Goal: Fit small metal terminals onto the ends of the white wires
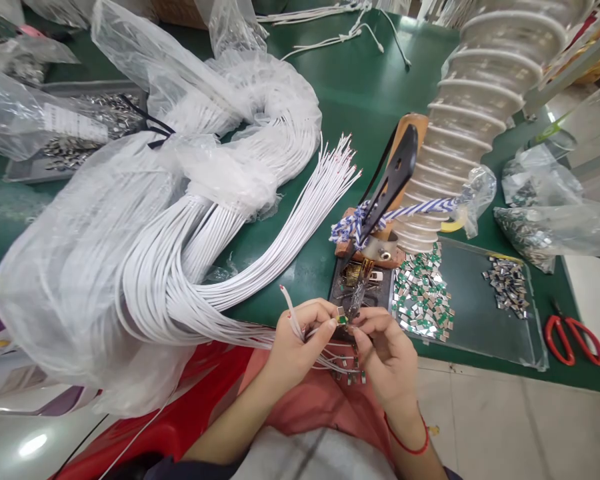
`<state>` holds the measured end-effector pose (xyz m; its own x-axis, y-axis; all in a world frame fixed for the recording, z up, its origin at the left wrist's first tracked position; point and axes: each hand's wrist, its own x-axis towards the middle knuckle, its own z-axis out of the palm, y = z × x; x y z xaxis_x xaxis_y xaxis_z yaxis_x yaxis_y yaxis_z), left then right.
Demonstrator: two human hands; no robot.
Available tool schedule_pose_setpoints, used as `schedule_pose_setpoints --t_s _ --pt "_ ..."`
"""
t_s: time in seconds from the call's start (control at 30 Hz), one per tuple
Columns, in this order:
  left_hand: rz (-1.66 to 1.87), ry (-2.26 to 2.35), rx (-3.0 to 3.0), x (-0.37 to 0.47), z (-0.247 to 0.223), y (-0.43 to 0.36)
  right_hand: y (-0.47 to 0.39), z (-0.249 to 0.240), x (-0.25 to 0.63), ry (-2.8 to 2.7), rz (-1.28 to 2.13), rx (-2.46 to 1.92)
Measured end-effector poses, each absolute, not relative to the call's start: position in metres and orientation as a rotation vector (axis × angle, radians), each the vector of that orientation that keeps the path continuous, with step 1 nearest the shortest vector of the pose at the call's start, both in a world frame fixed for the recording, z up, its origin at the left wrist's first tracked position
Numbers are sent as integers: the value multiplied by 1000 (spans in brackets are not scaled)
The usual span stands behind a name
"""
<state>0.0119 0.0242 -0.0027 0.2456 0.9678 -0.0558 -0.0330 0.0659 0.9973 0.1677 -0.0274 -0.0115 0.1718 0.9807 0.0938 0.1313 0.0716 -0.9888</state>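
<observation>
At the surface's [300,273] near edge, my left hand [300,343] grasps white cables [291,309] and a green board [342,319]; I can't tell whether my right hand [386,350] grips anything.

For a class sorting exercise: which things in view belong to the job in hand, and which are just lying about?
Likely in the job:
white cables, some in the left hand
held green-and-silver piece
similar loose pieces
tied black tool

Apparently lying about:
red scissors
bagged parts at right
grey tray at left
</observation>
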Motion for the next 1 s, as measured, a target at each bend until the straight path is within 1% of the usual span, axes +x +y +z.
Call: schedule_pose_setpoints --t_s 0.17,0.33,0.57,0.67,0.83,1.0 --pt "960 1067 1219 3 -4 15 -39 -13 173 -1162 997 -1335" --pt "925 1007 1267 -3 -3 5 -44 -5 178 -1337 1019 -1381" --pt "636 738 1331 -8 -2 -10 -41 11 179 -1559 1047 -1271" --pt "625 743 1298 -8 -6 -13 -44 13 185 -1644 1071 -1202" --pt "812 851 999 -12 -14 -16 -50 18 198 -1832 1082 -1162" --pt "724 759 603 -11 -19 -19 -53 17 191 -1920 1107 -1138"
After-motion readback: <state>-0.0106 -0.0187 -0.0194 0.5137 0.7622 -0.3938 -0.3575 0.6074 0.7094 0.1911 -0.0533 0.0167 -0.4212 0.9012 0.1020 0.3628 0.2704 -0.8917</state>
